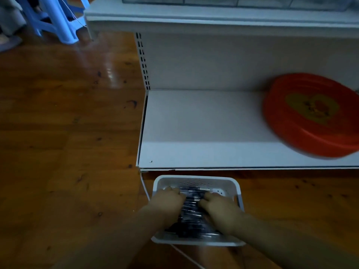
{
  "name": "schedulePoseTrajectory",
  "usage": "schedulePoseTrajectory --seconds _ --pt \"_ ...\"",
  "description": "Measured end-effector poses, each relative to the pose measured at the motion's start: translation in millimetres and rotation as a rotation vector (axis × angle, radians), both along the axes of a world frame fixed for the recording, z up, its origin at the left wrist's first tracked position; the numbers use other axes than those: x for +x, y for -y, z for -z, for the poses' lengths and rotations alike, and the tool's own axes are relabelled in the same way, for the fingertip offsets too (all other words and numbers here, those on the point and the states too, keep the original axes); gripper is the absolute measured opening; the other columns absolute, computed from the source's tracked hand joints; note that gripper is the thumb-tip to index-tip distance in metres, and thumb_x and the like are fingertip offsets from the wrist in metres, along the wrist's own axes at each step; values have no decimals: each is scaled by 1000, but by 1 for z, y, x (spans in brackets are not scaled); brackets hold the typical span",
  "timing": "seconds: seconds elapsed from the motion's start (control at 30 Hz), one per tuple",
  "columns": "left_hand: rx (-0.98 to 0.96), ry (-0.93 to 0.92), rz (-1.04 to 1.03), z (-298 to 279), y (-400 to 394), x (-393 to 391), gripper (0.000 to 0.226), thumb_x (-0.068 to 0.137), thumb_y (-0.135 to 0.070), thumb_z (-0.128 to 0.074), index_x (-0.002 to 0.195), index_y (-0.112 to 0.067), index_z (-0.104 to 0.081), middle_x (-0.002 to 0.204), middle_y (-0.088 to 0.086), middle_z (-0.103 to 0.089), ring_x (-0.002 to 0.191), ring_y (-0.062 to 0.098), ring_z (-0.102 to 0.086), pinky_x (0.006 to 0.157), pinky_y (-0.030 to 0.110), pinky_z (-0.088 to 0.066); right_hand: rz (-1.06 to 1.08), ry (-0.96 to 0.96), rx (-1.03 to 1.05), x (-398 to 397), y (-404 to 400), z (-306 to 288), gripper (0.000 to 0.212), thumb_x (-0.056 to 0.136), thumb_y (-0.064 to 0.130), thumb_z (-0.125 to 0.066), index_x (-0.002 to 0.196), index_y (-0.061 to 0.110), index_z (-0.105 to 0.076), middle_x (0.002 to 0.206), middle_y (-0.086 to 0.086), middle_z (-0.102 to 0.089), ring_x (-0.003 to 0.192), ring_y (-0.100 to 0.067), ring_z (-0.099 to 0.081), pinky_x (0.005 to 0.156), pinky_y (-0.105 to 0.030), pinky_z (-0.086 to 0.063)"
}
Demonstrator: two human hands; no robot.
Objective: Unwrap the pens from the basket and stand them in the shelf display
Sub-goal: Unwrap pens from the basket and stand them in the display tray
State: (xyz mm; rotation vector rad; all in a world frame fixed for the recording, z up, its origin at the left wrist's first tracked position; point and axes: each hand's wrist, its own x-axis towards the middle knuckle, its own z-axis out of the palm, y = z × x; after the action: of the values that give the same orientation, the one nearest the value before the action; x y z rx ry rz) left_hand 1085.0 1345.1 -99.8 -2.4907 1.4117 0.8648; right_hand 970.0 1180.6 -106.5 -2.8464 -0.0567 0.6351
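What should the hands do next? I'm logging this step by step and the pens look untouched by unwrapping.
Probably close one hand on a single wrapped pen and lift it clear. Both the left hand and right hand lie on the wrapped pens inside the white basket; blur hides any grip.

My bare left hand (168,199) and bare right hand (218,205): both forearms extended forward, palms down, fingers curled downward, hands side by side, apart.
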Motion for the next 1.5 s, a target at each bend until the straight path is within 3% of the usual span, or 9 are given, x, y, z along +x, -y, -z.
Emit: schedulePoseTrajectory --seconds 0.27,0.37,0.53,0.67,0.8,0.97,1.13,1.27,1.5 --pt "30 40 100 4 2 9 51 91 -4 -63 139 -10 -47 134 16 -50 119 35 -52 95 44 -47 35 -66 14 10 4 -6 16 96 24 -56 104 11 -60 113 -9 -56 105 -27 -55 71 -28 -33" --pt "-21 17 80 7 1 12 39 95 -11 -60 133 -12 -53 127 13 -53 114 31 -54 89 40 -48 45 -45 29 11 9 -11 16 98 24 -52 105 13 -61 112 -7 -59 101 -26 -57 75 -32 -45" --pt "-166 -197 -40 -12 2 30 13 100 -24 -50 106 -18 -60 105 4 -64 95 22 -59 81 35 -49 -3 105 36 10 29 -24 14 99 24 -52 109 17 -61 109 -3 -63 100 -21 -58 79 -31 -44" --pt "-386 -451 -292 -41 4 53 9 97 -29 -60 97 -24 -67 94 -10 -66 87 8 -62 79 28 -54 38 185 136 9 43 -36 28 101 25 -52 128 23 -59 115 4 -62 105 -14 -56 84 -27 -46" --pt "-655 -646 -537 -74 16 62 15 92 -32 -69 94 -18 -72 83 3 -72 77 22 -69 76 36 -58 250 147 372 16 41 -60 16 98 29 -61 112 31 -69 96 15 -68 85 -3 -62 76 -28 -52" --pt "-728 -870 -627 -107 27 58 16 92 -21 -70 103 -10 -71 85 3 -72 78 13 -69 76 29 -58 496 28 930 23 24 -95 11 97 8 -63 104 8 -71 94 -4 -77 87 -18 -73 77 -28 -57" --pt "-709 -888 -560 -131 31 55 21 95 -25 -66 105 -9 -73 84 -8 -72 77 12 -67 72 24 -55 603 14 1148 27 16 -120 17 98 7 -60 109 0 -70 97 -22 -74 80 -25 -70 74 -32 -58" --pt "-778 -805 -542 -158 29 62 22 96 -24 -64 106 -6 -71 88 5 -74 77 13 -70 76 28 -57 645 245 1030 31 21 -143 15 97 16 -62 101 8 -74 88 -11 -76 79 -24 -73 74 -36 -60" --pt "-820 -809 -475 -205 32 66 25 96 -20 -64 108 2 -66 92 12 -77 88 24 -75 82 33 -60 583 695 984 48 29 -201 36 97 13 -62 130 25 -58 107 -2 -74 87 -16 -72 69 -24 -56"
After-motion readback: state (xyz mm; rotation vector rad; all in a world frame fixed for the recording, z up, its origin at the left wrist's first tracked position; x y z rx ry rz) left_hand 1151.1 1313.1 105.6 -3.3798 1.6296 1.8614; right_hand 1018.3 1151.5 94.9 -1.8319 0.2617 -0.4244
